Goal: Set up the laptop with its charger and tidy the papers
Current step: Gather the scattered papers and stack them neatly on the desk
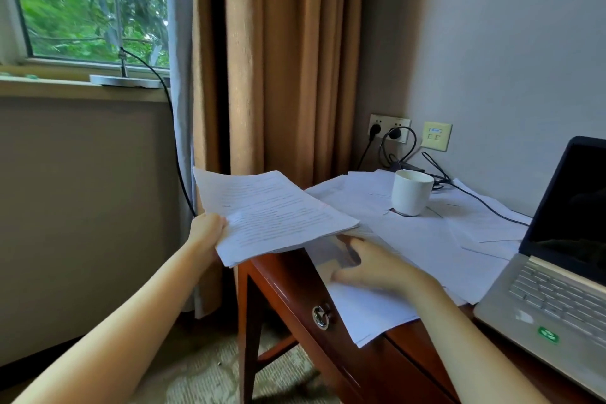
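Note:
My left hand [207, 229] grips a stack of printed papers [272, 210] by its near left edge, lifted above the desk's left corner. My right hand [370, 264] lies on loose white sheets [423, 239] spread over the wooden desk [295, 285]; it is blurred, fingers stretched toward the stack. An open silver laptop [557, 292] with a dark screen stands at the right. A black charger cable [482, 203] runs from the wall socket [390, 128] across the papers toward the laptop.
A white mug [411, 192] stands on the papers near the desk's back. Brown curtains [278, 59] hang behind the desk. A lamp base [126, 80] sits on the window sill at left, its cord hanging down. One sheet overhangs the desk front beside a drawer handle [321, 316].

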